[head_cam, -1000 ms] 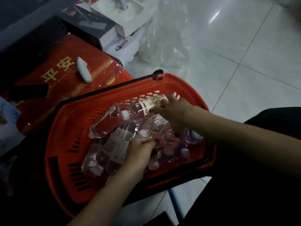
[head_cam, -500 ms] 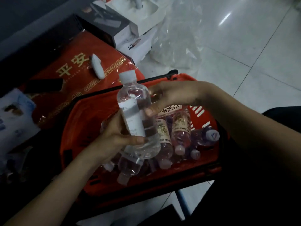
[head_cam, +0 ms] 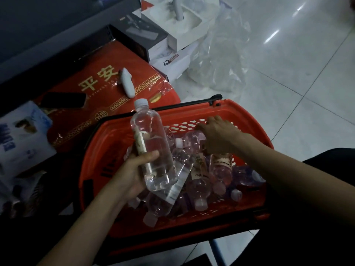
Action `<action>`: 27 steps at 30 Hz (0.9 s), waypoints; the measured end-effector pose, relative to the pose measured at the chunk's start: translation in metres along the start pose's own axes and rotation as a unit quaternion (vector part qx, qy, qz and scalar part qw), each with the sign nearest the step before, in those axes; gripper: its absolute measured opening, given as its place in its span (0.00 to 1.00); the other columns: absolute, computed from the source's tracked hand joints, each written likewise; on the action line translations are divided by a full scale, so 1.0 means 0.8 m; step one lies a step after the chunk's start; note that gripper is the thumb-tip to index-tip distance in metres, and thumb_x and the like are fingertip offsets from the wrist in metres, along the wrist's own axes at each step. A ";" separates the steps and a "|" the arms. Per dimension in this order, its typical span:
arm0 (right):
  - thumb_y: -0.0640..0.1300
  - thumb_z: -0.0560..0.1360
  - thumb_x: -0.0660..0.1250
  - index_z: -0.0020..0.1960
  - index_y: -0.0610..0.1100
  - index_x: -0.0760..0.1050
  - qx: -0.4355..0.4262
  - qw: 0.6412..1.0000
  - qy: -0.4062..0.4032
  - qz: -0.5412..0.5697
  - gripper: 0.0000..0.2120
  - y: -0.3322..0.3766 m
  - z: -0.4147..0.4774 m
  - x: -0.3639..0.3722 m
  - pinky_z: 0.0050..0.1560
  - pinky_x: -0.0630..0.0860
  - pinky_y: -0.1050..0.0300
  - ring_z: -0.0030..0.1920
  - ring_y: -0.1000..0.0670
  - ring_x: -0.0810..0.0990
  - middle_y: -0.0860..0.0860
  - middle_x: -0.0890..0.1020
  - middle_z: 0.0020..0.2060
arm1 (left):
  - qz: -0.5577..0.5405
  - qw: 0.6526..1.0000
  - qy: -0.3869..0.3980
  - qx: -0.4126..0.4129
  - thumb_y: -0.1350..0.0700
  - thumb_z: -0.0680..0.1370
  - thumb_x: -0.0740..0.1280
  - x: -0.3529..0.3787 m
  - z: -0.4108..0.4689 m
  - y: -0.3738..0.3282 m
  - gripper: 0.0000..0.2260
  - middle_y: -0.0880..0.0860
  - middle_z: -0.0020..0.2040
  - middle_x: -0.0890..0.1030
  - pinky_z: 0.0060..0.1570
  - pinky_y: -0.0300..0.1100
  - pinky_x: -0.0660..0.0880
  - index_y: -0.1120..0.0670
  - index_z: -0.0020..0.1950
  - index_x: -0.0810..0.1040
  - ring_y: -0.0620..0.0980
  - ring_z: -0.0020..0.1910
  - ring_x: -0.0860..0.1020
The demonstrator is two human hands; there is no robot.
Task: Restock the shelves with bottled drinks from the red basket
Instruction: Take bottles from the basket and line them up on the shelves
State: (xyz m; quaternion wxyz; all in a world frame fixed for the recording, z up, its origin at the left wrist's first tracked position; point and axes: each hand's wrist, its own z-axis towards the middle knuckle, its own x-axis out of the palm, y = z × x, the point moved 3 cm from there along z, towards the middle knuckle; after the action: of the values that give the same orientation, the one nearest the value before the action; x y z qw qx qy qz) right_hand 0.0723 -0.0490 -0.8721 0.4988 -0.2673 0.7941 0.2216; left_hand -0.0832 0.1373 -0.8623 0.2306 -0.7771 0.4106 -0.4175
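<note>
Head view, only view.

- Left hand [head_cam: 134, 173]: fingers and thumb wrapped round the lower half of a clear bottle [head_cam: 153, 150], white cap up, tilted slightly. The bottle is lifted above the near-left part of the red basket [head_cam: 253, 120], clear of the pile.
- Right hand [head_cam: 217, 137]: down inside the basket at its far side, fingers curved over a lying pink-tinted bottle [head_cam: 192, 139]. Whether they have closed round it, I cannot tell.
- Basket contents: a loose heap of bottles [head_cam: 199, 185] covers the floor of the basket, lying every way, caps mostly toward the near wall.
- Beyond the basket's far-left corner: a red gift box [head_cam: 107, 89] and, above it, a dark shelf edge [head_cam: 67, 35]. No placed bottles show there.

Progress, judged: early or mid-run. One bottle is out and in hand, not yet shelved; a second is being reached for. Most of the stock is in the basket, so nearly all the shelving remains.
</note>
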 end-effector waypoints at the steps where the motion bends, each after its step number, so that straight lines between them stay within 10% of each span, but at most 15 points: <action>1: 0.52 0.72 0.73 0.74 0.46 0.64 0.004 1.000 0.007 0.020 0.35 -0.003 0.001 0.004 0.64 0.75 0.42 0.64 0.41 0.73 0.42 0.72 0.65 | -0.026 0.999 0.017 -0.019 0.55 0.46 0.85 0.000 -0.001 0.003 0.38 0.60 0.44 0.85 0.35 0.48 0.82 0.61 0.55 0.83 0.56 0.40 0.85; 5: 0.44 0.72 0.75 0.74 0.46 0.61 0.015 0.991 0.061 0.115 0.35 -0.009 0.003 0.007 0.48 0.79 0.54 0.47 0.49 0.78 0.46 0.79 0.57 | -0.106 0.993 0.038 -0.021 0.54 0.50 0.82 -0.004 -0.001 0.002 0.39 0.62 0.44 0.83 0.39 0.51 0.81 0.64 0.58 0.77 0.59 0.41 0.84; 9: 0.43 0.68 0.78 0.70 0.48 0.69 0.007 0.967 0.045 0.252 0.33 -0.012 -0.011 -0.027 0.47 0.73 0.62 0.53 0.51 0.77 0.54 0.77 0.55 | -0.029 0.999 -0.001 0.019 0.51 0.55 0.84 -0.006 -0.007 -0.009 0.44 0.62 0.57 0.81 0.49 0.56 0.80 0.60 0.67 0.73 0.60 0.52 0.82; 16: 0.32 0.68 0.76 0.64 0.44 0.74 -0.034 0.785 0.038 0.618 0.27 0.040 -0.068 -0.092 0.55 0.82 0.45 0.53 0.41 0.85 0.43 0.85 0.53 | 0.100 0.985 -0.063 0.122 0.48 0.47 0.86 0.000 -0.048 -0.066 0.39 0.56 0.52 0.86 0.45 0.58 0.81 0.54 0.56 0.80 0.57 0.50 0.85; 27: 0.34 0.62 0.77 0.62 0.42 0.77 -0.194 0.704 -0.083 0.678 0.29 0.163 -0.089 -0.271 0.55 0.80 0.40 0.55 0.38 0.84 0.40 0.85 0.53 | 0.177 0.930 -0.102 0.306 0.70 0.58 0.78 0.025 -0.192 -0.252 0.28 0.57 0.52 0.86 0.47 0.51 0.82 0.54 0.56 0.82 0.57 0.53 0.84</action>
State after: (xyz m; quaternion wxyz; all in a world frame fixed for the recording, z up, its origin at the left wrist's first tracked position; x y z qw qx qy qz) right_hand 0.0184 0.0501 -0.6348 0.2148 0.2717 0.6563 0.6703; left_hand -0.1160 0.2305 -0.6278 0.5684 -0.6219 0.3678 -0.3936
